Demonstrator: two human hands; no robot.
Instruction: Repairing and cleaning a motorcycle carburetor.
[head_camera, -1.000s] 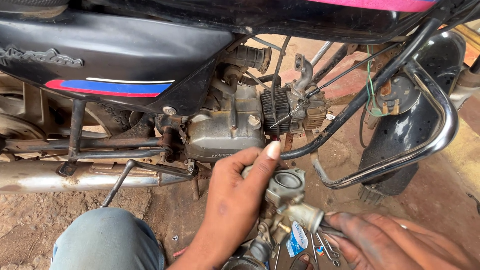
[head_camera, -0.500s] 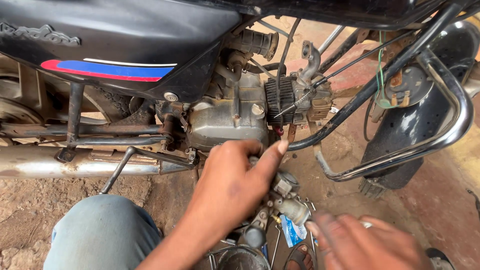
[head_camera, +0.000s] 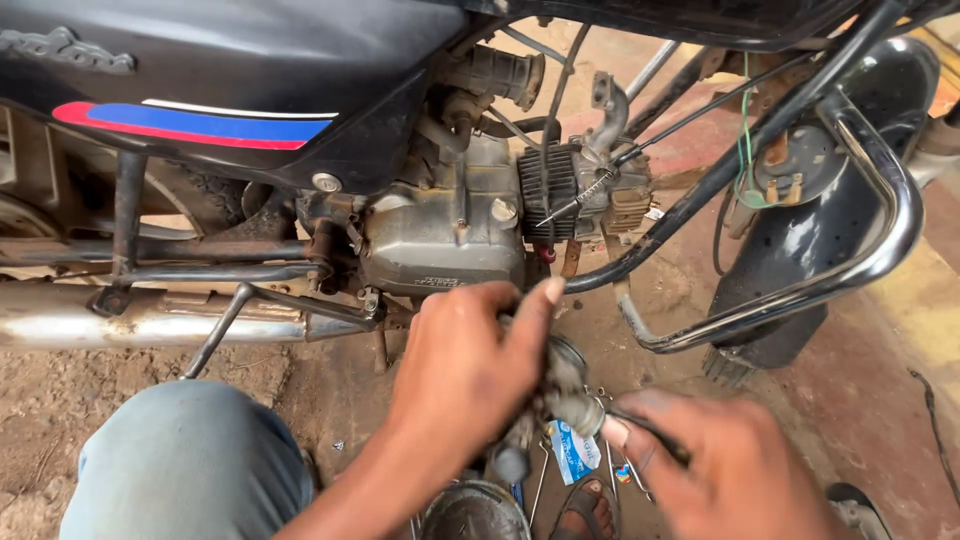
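Note:
My left hand (head_camera: 465, 370) is closed around a small greasy metal engine part (head_camera: 568, 385), held low in front of the motorcycle engine (head_camera: 455, 235). My right hand (head_camera: 725, 470) grips a thin dark tool (head_camera: 640, 425) whose tip meets the part's lower right end. Most of the part is hidden behind my left fingers and thumb. The black motorcycle with a red and blue stripe (head_camera: 200, 125) stands just beyond both hands.
A chrome crash guard (head_camera: 860, 260) curves at right beside the black front mudguard (head_camera: 810, 230). The exhaust pipe (head_camera: 130, 320) runs along the left. My jeans-clad knee (head_camera: 190, 465) is at lower left. Several small tools and a blue-and-white packet (head_camera: 572, 450) lie on the dirt below.
The view has tilted down and the bike sits higher in frame. My left hand has closed further over the part, and my right hand has come in closer with the tool.

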